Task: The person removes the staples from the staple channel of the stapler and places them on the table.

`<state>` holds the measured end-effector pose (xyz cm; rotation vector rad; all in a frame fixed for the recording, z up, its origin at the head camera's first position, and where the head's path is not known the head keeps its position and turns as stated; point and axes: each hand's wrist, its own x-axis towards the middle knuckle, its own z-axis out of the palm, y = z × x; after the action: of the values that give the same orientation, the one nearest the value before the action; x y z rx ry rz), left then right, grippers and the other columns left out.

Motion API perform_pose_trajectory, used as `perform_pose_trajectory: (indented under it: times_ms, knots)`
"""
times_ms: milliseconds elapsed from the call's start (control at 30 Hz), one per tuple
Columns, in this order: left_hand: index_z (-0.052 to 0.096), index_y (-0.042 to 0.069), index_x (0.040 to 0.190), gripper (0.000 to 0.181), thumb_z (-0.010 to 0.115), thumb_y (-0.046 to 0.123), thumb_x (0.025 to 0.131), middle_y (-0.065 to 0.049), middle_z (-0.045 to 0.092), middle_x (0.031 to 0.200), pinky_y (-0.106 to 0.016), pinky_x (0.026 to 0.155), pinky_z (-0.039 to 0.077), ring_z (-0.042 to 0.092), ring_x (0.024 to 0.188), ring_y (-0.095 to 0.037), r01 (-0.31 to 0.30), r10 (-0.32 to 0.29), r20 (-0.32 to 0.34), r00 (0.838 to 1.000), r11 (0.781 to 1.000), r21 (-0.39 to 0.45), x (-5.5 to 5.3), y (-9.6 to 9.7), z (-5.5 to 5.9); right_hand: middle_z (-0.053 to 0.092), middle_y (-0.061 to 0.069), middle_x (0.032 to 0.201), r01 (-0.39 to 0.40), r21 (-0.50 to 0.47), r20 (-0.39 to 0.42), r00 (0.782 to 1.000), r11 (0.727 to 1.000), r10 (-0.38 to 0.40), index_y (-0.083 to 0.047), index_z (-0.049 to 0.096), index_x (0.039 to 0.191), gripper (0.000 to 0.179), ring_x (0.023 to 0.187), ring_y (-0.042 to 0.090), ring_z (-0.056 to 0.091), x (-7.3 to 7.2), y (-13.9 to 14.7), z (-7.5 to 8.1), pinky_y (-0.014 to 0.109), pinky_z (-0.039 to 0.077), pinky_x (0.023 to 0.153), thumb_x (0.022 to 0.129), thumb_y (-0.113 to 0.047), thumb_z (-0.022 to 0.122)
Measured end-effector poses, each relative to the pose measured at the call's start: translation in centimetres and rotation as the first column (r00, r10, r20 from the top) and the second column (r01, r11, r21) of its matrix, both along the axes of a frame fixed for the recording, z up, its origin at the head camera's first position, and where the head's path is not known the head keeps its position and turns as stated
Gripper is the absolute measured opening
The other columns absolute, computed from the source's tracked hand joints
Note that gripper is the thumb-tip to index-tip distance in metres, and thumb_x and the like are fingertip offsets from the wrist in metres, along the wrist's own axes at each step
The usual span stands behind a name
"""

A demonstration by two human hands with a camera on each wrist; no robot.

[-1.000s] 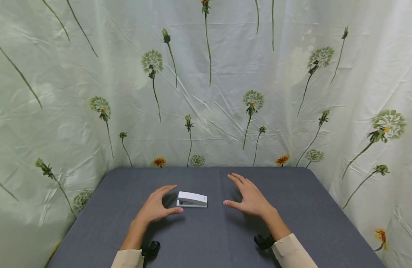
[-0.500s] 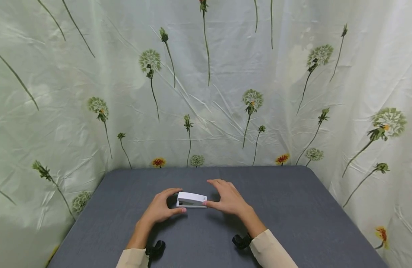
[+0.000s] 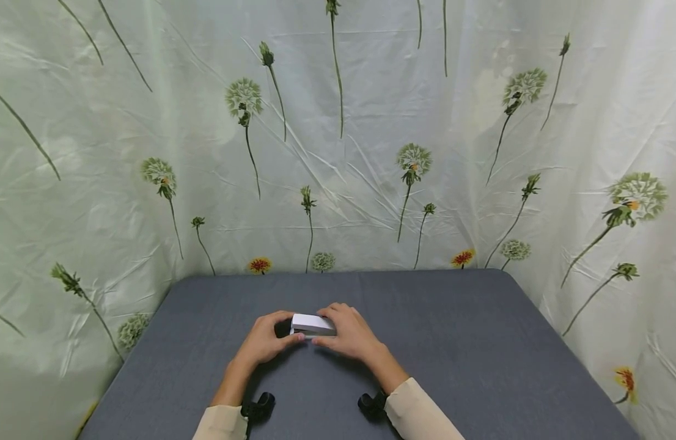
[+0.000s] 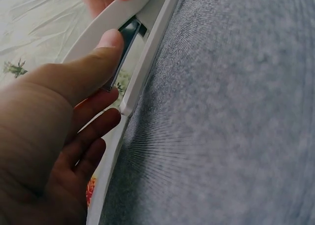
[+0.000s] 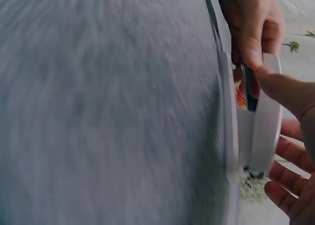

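A white stapler (image 3: pixel 310 324) sits on the grey cloth near the middle of the head view, its long side facing me. My left hand (image 3: pixel 263 339) grips its left end, thumb on the near side and fingers round behind. At the other end my right hand (image 3: pixel 351 330) holds it the same way, fingertips over the far side and thumb in front. The left wrist view shows the left thumb (image 4: pixel 98 62) against the dark metal strip under the white top arm (image 4: pixel 106 20). In the right wrist view, the right thumb presses the top arm (image 5: pixel 268 121), above the white base (image 5: pixel 229 116).
A table with a dark grey cloth (image 3: pixel 453 360) spreads under both hands. Behind it and along the sides hangs a pale curtain (image 3: pixel 343 165) printed with dandelions. Black wrist cameras (image 3: pixel 261 407) sit at both cuffs, close over the cloth.
The right hand has moved left from apart to the stapler's right end and now grips it. The left hand has closed in on the left end. The stapler stays about where it was.
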<state>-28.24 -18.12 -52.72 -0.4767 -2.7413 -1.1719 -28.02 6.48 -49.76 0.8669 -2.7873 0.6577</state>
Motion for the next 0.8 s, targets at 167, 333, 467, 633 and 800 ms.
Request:
perform_pose_trajectory:
  times_ms: [167, 333, 467, 633, 800]
  knots:
    - [0.078, 0.018, 0.117, 0.040, 0.088, 0.036, 0.083, 0.001, 0.076, 0.116, -0.050, 0.104, 0.050, 0.070, 0.115, -0.024, -0.026, 0.026, -0.004, 1.000, 1.000, 0.004, 0.0, 0.0, -0.1, 0.070, -0.001, 0.120, 0.006, 0.003, -0.045, 0.999, 1.000, -0.006, -0.019, 0.070, 0.129, 0.049, 0.109, 0.018, 0.063, -0.2, -1.3, -0.4, 0.040, 0.049, 0.094, 0.090, -0.049, 0.077]
    - [0.080, 0.019, 0.114, 0.033, 0.087, 0.032, 0.084, 0.002, 0.078, 0.112, -0.048, 0.097, 0.054, 0.071, 0.108, -0.022, -0.049, 0.049, 0.003, 0.999, 0.999, 0.005, 0.0, 0.1, -0.2, 0.070, -0.002, 0.118, -0.014, 0.004, -0.052, 0.999, 1.000, 0.014, -0.020, 0.071, 0.128, 0.044, 0.105, 0.017, 0.062, -0.2, -2.3, -0.3, 0.037, 0.049, 0.091, 0.094, -0.048, 0.073]
    - [0.080, 0.016, 0.114, 0.029, 0.085, 0.022, 0.086, -0.001, 0.078, 0.111, -0.048, 0.095, 0.055, 0.072, 0.107, -0.023, -0.043, 0.043, -0.002, 0.999, 0.999, 0.007, 0.0, 0.1, -0.3, 0.070, -0.002, 0.118, -0.019, 0.000, -0.041, 0.999, 1.000, 0.019, -0.021, 0.071, 0.128, 0.043, 0.106, 0.017, 0.062, -0.3, -2.7, -0.2, 0.037, 0.049, 0.091, 0.097, -0.050, 0.069]
    - [0.081, 0.015, 0.112, 0.027, 0.085, 0.020, 0.086, -0.001, 0.079, 0.110, -0.049, 0.096, 0.055, 0.072, 0.107, -0.025, -0.047, 0.047, -0.009, 0.999, 0.999, 0.010, 0.0, 0.1, -0.4, 0.070, -0.002, 0.116, -0.024, -0.009, -0.045, 0.999, 1.000, 0.024, -0.020, 0.072, 0.125, 0.039, 0.102, 0.015, 0.061, -0.4, -3.0, -0.4, 0.035, 0.048, 0.088, 0.097, -0.047, 0.069]
    - [0.082, 0.018, 0.107, 0.023, 0.086, 0.023, 0.085, 0.002, 0.079, 0.106, -0.048, 0.095, 0.055, 0.073, 0.105, -0.022, -0.064, 0.064, -0.009, 0.998, 0.998, 0.023, -0.1, 0.0, -0.5, 0.070, -0.003, 0.116, -0.033, -0.007, -0.046, 0.998, 0.999, 0.033, -0.021, 0.073, 0.124, 0.038, 0.101, 0.014, 0.061, -0.6, -3.2, -0.3, 0.033, 0.048, 0.086, 0.097, -0.046, 0.069]
